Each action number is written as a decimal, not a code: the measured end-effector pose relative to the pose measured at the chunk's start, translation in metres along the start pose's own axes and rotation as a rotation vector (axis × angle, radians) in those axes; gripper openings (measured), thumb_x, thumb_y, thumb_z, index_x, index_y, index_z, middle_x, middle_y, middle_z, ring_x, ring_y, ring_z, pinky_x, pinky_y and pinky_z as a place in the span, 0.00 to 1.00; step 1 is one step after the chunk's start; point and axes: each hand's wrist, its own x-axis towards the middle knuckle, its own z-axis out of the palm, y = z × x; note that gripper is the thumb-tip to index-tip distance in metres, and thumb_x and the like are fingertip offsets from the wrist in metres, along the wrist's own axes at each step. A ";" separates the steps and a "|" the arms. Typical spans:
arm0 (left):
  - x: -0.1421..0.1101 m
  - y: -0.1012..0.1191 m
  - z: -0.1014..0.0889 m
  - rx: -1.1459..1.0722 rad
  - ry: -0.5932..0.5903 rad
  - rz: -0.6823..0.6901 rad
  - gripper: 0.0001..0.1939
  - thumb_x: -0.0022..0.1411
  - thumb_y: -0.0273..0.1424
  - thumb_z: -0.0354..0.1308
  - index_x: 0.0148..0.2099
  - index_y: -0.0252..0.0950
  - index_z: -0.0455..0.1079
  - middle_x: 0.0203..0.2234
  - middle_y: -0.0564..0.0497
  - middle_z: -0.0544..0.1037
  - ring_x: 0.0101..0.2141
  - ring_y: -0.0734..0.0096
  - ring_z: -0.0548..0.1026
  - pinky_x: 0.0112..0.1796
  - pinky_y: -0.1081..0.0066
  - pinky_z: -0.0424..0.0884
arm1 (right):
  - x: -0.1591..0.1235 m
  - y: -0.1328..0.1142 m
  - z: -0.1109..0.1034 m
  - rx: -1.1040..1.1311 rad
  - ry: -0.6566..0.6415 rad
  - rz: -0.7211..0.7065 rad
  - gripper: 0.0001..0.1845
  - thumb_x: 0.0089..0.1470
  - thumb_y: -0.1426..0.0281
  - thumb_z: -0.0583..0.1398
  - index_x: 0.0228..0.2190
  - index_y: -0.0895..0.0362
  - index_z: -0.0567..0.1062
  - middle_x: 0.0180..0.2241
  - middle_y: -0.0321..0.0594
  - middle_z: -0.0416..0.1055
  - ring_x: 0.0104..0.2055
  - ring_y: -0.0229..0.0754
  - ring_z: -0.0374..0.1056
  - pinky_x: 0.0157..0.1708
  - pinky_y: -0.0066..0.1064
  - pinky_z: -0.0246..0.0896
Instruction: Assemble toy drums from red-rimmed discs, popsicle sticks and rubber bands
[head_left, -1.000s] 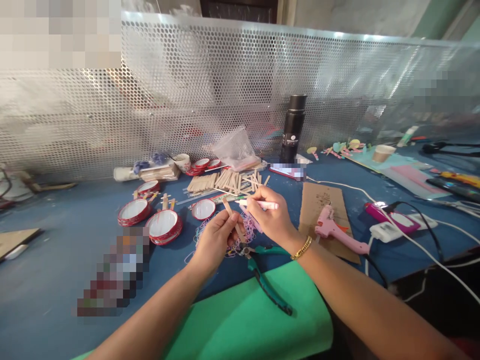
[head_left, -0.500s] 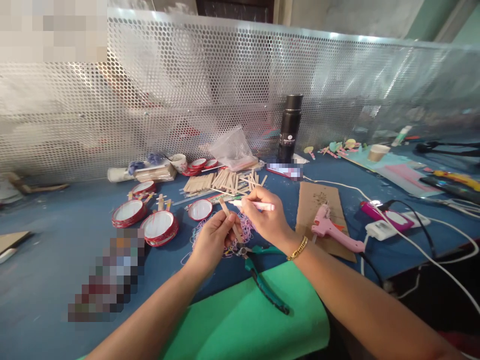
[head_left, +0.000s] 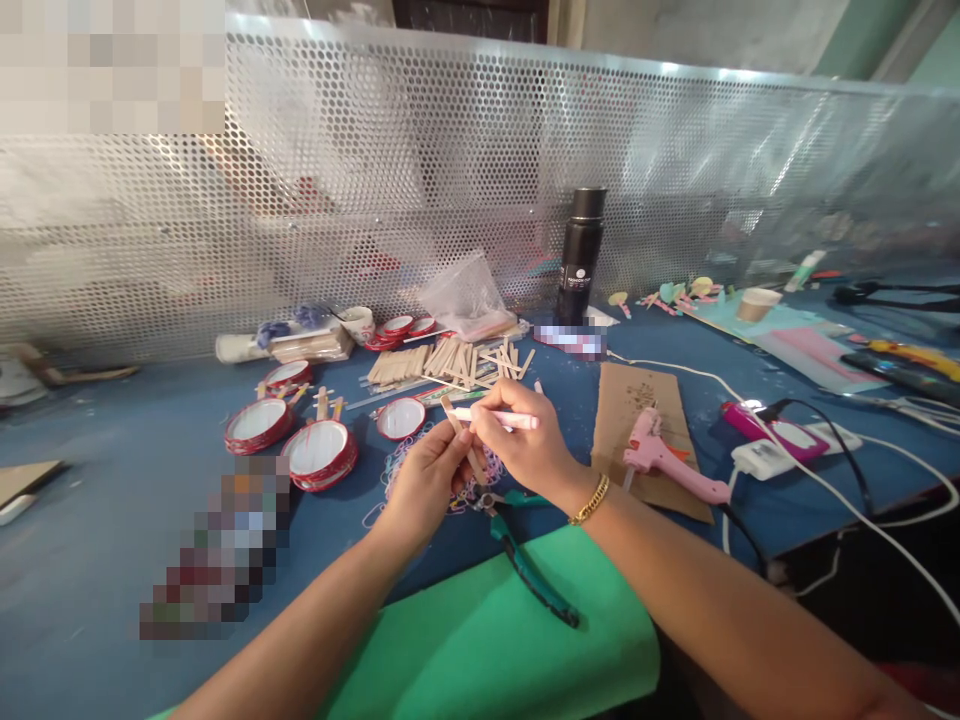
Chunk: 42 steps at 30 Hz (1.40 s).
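Observation:
My left hand [head_left: 429, 468] is closed around a flat wooden craft stick [head_left: 448, 408], which tilts up out of the fingers. A white-and-pink marker pen [head_left: 517, 420] is pinched in my right hand [head_left: 525, 440], its tip at the upper part of the stick. Whether the tip touches the wood I cannot tell. Beneath the hands lies a tangle of pastel loops [head_left: 397, 485]. Pliers with green handles [head_left: 525, 570] rest just below, partly over a green sheet [head_left: 525, 650]. Behind the hands is a pile of craft sticks [head_left: 457, 362].
Red-rimmed round pieces [head_left: 321, 455] stand at left. A pink glue gun [head_left: 660, 455] lies on cardboard [head_left: 611, 425] at right, near a power strip [head_left: 765, 460] and cables. A black bottle [head_left: 581, 260] stands at the back before a perforated metal screen [head_left: 360, 180].
My right hand has brought the marker pen left and slightly down, so its tip is now at the stick. The left hand keeps its hold. The view shifted slightly.

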 end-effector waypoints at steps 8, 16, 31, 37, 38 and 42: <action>0.001 -0.001 -0.001 0.014 -0.001 0.005 0.28 0.51 0.58 0.68 0.32 0.37 0.70 0.18 0.58 0.70 0.19 0.78 0.62 0.20 0.75 0.56 | 0.000 0.000 -0.001 0.007 0.017 0.000 0.11 0.60 0.69 0.60 0.25 0.53 0.70 0.23 0.32 0.70 0.26 0.38 0.66 0.29 0.29 0.59; 0.000 0.000 -0.001 0.035 0.000 0.011 0.28 0.53 0.58 0.66 0.32 0.37 0.70 0.18 0.57 0.72 0.19 0.77 0.62 0.20 0.75 0.56 | 0.000 0.000 -0.002 0.001 0.029 0.008 0.11 0.60 0.69 0.59 0.25 0.54 0.70 0.24 0.33 0.71 0.27 0.38 0.67 0.30 0.29 0.60; 0.002 -0.001 -0.002 0.027 0.009 0.029 0.26 0.53 0.57 0.68 0.30 0.38 0.68 0.17 0.59 0.68 0.18 0.78 0.61 0.20 0.75 0.55 | 0.000 -0.002 0.000 -0.013 -0.005 0.018 0.10 0.58 0.67 0.60 0.25 0.53 0.69 0.22 0.32 0.69 0.26 0.38 0.64 0.28 0.29 0.59; 0.001 0.000 -0.001 0.041 0.013 0.012 0.26 0.55 0.56 0.66 0.32 0.37 0.70 0.19 0.56 0.72 0.19 0.76 0.63 0.21 0.75 0.57 | 0.000 0.000 -0.002 -0.018 0.026 0.016 0.11 0.59 0.67 0.60 0.24 0.53 0.69 0.23 0.33 0.71 0.26 0.38 0.66 0.30 0.30 0.60; 0.001 0.000 -0.001 0.037 0.013 0.016 0.26 0.54 0.56 0.66 0.31 0.38 0.70 0.18 0.57 0.71 0.19 0.76 0.63 0.21 0.75 0.57 | 0.000 -0.001 -0.002 -0.008 0.023 0.010 0.11 0.59 0.67 0.60 0.25 0.53 0.69 0.23 0.33 0.70 0.26 0.38 0.66 0.29 0.30 0.60; 0.001 0.000 -0.001 0.039 0.014 0.031 0.26 0.53 0.56 0.67 0.30 0.38 0.68 0.17 0.59 0.67 0.18 0.77 0.61 0.21 0.75 0.55 | 0.000 -0.003 -0.001 -0.010 -0.009 0.010 0.10 0.58 0.68 0.60 0.24 0.53 0.69 0.22 0.32 0.69 0.26 0.38 0.64 0.28 0.29 0.59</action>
